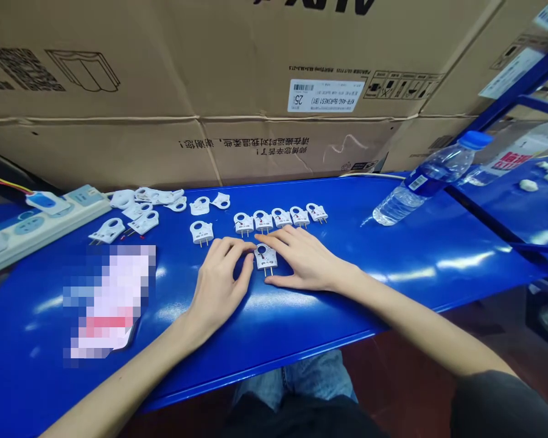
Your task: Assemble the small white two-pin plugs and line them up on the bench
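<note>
Hands, the left (219,283) and the right (304,258), meet around one white two-pin plug (265,258) with a ring-shaped top, near the front edge of the blue worktop (310,322). The left thumb and forefinger come close together at the plug's left edge; the right forefinger reaches over its top while the right thumb sits below, by the pin tips. Whether either grip is firmly closed on it I cannot tell, since the contact is too small to make out.

Just beyond, five similar plugs (282,218) stand side by side in a row, pins toward the person. Left of them lies a lone plug (201,233), with white plug housings (148,194) heaped farther left, near a power strip (25,230). A pixelated flat object (119,292) lies in front of those. A blue-capped water bottle (408,185) is on the right, and a large cardboard box (237,85) walls the back.
</note>
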A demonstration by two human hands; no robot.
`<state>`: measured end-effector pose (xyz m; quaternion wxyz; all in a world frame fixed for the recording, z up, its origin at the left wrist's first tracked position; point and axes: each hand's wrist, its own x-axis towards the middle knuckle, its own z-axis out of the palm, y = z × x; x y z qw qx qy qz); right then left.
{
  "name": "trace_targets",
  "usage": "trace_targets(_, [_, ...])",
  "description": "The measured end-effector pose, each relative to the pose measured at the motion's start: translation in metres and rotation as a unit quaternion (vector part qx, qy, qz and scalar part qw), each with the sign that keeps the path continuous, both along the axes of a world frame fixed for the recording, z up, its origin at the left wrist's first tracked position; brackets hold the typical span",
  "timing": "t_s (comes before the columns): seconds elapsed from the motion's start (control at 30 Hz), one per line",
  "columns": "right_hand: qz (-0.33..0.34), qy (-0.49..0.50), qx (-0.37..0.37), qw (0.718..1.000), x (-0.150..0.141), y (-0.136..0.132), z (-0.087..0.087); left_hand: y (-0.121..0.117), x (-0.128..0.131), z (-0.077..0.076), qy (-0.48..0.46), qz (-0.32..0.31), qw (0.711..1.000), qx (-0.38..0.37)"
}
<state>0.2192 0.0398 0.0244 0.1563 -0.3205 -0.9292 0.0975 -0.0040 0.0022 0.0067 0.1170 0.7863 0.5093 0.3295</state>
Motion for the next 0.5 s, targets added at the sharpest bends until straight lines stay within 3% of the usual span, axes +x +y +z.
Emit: trace_targets(0.5, [-0.040, -0.013, 0.000, 0.999, -0.0044, -0.0028, -0.0023, 0.0001, -0.0008, 0.0010, 0.044, 0.004, 0.999, 0.002])
